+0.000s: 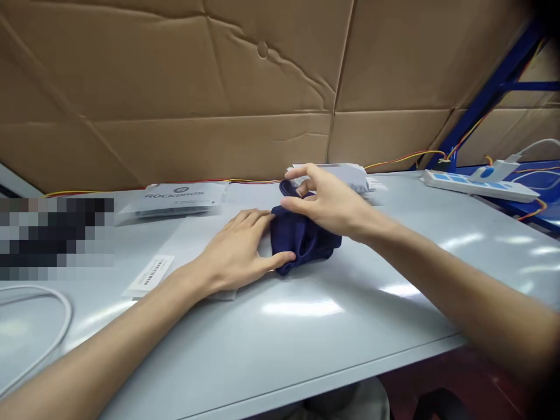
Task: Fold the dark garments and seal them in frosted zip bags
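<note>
A bunched, folded dark blue cloth item (301, 239) lies on the table in front of me; its exact kind does not show. My left hand (245, 251) rests flat at its left side, fingers stretched out and the thumb laid on the cloth's near left edge. From the right, my right hand (328, 201) reaches over the top, its curled fingers and thumb around a raised fold of the cloth. Under and beside my left hand is a pale plastic bag (188, 239) with a white barcode label (153, 273).
The grey table (280, 350) is glossy. At its back lie a ROCKBROS packet (177, 198) and more pale packets (345, 175), before a cardboard wall (175, 70). A power strip (481, 185) sits back right; a white cable (65, 315) loops at left.
</note>
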### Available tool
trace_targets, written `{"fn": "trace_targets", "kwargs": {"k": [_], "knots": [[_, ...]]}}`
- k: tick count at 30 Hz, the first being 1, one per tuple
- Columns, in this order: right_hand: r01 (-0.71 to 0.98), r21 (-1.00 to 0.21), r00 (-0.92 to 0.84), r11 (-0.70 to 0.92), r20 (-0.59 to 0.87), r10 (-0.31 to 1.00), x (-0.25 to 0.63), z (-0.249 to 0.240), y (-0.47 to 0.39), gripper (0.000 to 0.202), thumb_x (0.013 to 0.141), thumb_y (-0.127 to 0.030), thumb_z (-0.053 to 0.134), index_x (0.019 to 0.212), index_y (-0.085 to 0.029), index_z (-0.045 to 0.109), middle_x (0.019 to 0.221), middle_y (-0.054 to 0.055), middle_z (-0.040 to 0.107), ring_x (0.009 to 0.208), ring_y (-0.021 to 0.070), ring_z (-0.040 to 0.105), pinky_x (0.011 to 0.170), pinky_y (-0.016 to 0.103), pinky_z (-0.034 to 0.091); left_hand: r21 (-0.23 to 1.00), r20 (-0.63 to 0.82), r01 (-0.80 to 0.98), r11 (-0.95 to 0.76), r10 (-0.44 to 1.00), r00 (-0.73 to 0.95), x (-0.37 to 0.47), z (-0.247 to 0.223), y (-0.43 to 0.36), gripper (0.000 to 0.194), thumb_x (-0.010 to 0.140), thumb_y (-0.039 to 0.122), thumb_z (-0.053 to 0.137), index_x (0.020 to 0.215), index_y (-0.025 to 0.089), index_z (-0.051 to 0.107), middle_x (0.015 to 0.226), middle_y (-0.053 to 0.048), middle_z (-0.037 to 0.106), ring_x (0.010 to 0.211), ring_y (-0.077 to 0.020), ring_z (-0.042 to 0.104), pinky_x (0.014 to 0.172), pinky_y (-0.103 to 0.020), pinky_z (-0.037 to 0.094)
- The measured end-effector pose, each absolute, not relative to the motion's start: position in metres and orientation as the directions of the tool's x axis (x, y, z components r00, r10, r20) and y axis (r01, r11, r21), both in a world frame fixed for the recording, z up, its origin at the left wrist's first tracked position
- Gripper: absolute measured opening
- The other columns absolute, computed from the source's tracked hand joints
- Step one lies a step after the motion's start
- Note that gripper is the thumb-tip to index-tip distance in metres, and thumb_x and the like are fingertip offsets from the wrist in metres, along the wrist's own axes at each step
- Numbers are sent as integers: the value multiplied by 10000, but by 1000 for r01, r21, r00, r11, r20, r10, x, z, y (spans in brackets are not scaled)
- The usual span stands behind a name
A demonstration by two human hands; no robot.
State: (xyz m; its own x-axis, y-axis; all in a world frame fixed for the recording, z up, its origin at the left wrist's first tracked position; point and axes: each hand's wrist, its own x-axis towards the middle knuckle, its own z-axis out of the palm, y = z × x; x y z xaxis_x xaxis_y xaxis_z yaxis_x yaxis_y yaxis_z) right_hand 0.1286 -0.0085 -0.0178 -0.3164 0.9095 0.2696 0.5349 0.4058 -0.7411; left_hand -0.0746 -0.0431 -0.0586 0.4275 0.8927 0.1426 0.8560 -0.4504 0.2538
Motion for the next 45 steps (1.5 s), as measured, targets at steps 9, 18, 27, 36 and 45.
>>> {"fn": "trace_targets", "kwargs": {"k": [9, 18, 27, 36, 45], "knots": [[540, -593, -426, 597, 419, 802, 137, -35, -10, 103, 920, -285, 565, 985, -257, 640, 906, 12, 730, 839, 209, 681, 755, 364, 536, 550, -2, 782, -293, 936, 352, -78, -36, -52, 842, 741, 742, 638, 1423, 277, 477, 1442, -85, 548, 1344, -354, 467, 1030, -473, 468], [662, -278, -638, 697, 280, 717, 163, -40, -18, 184, 937, -277, 549, 966, -193, 710, 993, 60, 737, 883, 211, 653, 777, 332, 468, 539, 54, 797, -271, 956, 288, -65, -48, -55, 679, 888, 613, 516, 1456, 246, 453, 1394, -78, 587, 1333, -323, 483, 1078, -461, 427], [754, -275, -534, 596, 271, 801, 161, -32, -25, 165, 933, -298, 558, 913, -220, 702, 764, 8, 719, 654, 166, 615, 609, 287, 408, 465, 225, 819, -335, 940, 257, -69, -51, -48, 406, 898, 400, 583, 1269, 236, 576, 1179, -58, 698, 1198, -292, 571, 954, -416, 487], [636, -214, -659, 741, 348, 666, 167, -46, -11, 209, 919, -271, 600, 1089, -196, 696, 1084, 87, 707, 1043, 256, 621, 898, 379, 478, 523, 262, 720, -457, 890, 374, -67, -50, -47, 235, 928, 272, 515, 1101, 266, 674, 1125, 11, 735, 1077, -224, 637, 927, -361, 494], [721, -222, -632, 656, 177, 754, 173, -43, -12, 399, 928, -387, 550, 1260, -189, 651, 1220, 109, 711, 1098, 301, 652, 942, 441, 501, 230, 295, 922, -312, 925, 239, -86, -42, -42, 309, 945, 444, 456, 1069, 231, 642, 1130, -53, 721, 1104, -292, 604, 857, -400, 482]]}}
